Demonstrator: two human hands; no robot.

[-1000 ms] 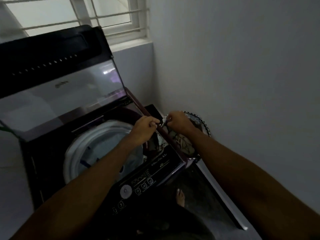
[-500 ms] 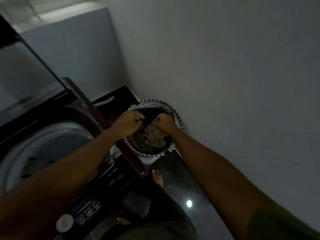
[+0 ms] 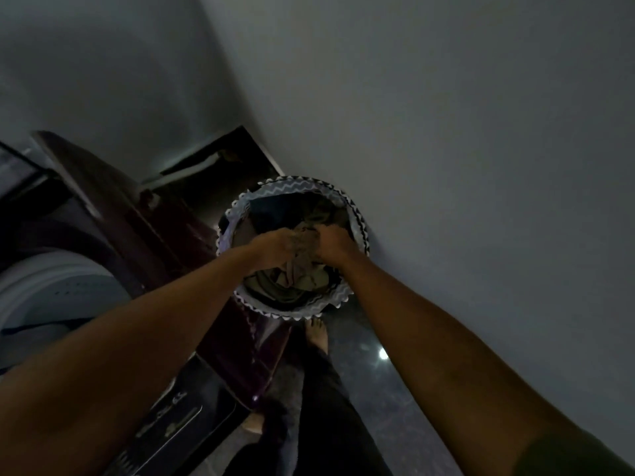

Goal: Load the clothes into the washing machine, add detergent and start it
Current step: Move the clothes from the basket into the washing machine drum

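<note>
The step in hand was the loading: a garment was being gathered out of the round laundry basket with the black-and-white zigzag trim (image 3: 360, 223), which stood on the dark floor against the grey wall, at about three o'clock from the washing machine's white drum opening (image 3: 51, 283). Both hands were down inside the basket's mouth, close together. The left hand (image 3: 275, 245) and the right hand (image 3: 331, 242) each had curled fingers bunched into a crumpled beige-grey piece of cloth (image 3: 302, 243), which sat directly between them and trailed down at six o'clock onto the heap. Below it lay more clothes, olive and dark pieces (image 3: 292, 290), filling the basket; the light was too dim to tell them apart.

In my judgement the task was early, for the basket looked well filled, and neither detergent nor the machine's controls were being touched. The next move would call for lifting the bundle clear of the basket's rim, so that the hanging tail did not snag other pieces, then swinging it towards nine o'clock, over the machine's dark maroon side edge (image 3: 165, 235), and dropping it into the drum. The black front control panel (image 3: 185, 417) lay at seven o'clock from the hands, well apart from them.
</note>
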